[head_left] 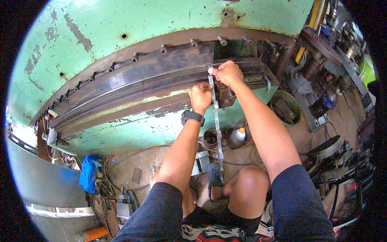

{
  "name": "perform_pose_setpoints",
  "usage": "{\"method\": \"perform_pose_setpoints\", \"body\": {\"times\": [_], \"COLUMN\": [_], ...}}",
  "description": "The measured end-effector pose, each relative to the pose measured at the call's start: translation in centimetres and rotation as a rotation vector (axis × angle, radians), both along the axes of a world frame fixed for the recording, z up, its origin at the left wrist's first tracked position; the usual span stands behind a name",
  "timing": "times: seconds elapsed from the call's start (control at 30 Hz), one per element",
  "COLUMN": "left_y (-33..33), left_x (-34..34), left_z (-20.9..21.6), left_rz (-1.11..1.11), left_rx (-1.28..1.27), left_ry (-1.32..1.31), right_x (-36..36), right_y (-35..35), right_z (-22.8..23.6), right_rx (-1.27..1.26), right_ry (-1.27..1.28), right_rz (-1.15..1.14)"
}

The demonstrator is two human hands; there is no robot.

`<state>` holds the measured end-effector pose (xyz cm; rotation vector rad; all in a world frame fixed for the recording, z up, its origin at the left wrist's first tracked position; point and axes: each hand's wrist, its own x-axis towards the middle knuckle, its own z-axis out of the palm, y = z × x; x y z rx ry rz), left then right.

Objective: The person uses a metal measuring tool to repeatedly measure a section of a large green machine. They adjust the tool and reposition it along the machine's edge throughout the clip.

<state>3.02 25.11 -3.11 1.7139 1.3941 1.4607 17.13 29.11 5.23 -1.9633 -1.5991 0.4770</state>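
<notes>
A long, narrow metal strip (218, 128) with several bends along it hangs down from the bed of a green press machine (141, 133). My right hand (228, 73) pinches the strip near its upper end, thumb and fingers pressed together. Just below and to the left, my left hand (201, 97) is closed in a fist against the strip, its fingers partly hidden from view. The strip's top end lies at the dark steel die rail (161, 82), under the flat upper blade (161, 60). Its lower end reaches down by my legs.
Bolts (194, 42) line the upper beam. Below the bed stand a white bottle with an orange cap (240, 134), a rusty can (210, 138) and a round green bin (287, 108). A foot pedal (200, 163) sits near my shoe. Machine parts crowd the right side.
</notes>
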Motion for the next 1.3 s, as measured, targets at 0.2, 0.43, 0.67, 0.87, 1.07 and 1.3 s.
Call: {"method": "perform_pose_setpoints", "body": {"times": [0.2, 0.43, 0.67, 0.87, 1.07, 1.3], "left_y": [0.2, -0.3, -0.1, 0.0, -0.2, 0.0], "left_x": [-0.2, 0.2, -0.2, 0.0, 0.2, 0.1], "left_z": [-0.2, 0.3, 0.1, 0.0, -0.1, 0.0], "left_rz": [-0.019, -0.004, 0.022, -0.01, 0.001, 0.011], "left_rx": [-0.012, -0.038, 0.028, -0.063, 0.003, 0.009], "left_ry": [-0.01, 0.008, 0.075, 0.005, 0.042, 0.108], "right_x": [-0.7, -0.5, -0.9, -0.6, -0.2, -0.3], "right_y": [-0.7, -0.3, -1.0, -0.7, -0.5, -0.2], "right_z": [0.3, -0.2, 1.1, 0.7, 0.4, 0.2], "right_rx": [0.013, 0.1, -0.011, 0.021, -0.007, -0.011], "right_ry": [-0.032, -0.091, -0.046, -0.03, -0.02, -0.021], "right_rz": [0.003, -0.054, -0.022, -0.027, -0.022, -0.038]}}
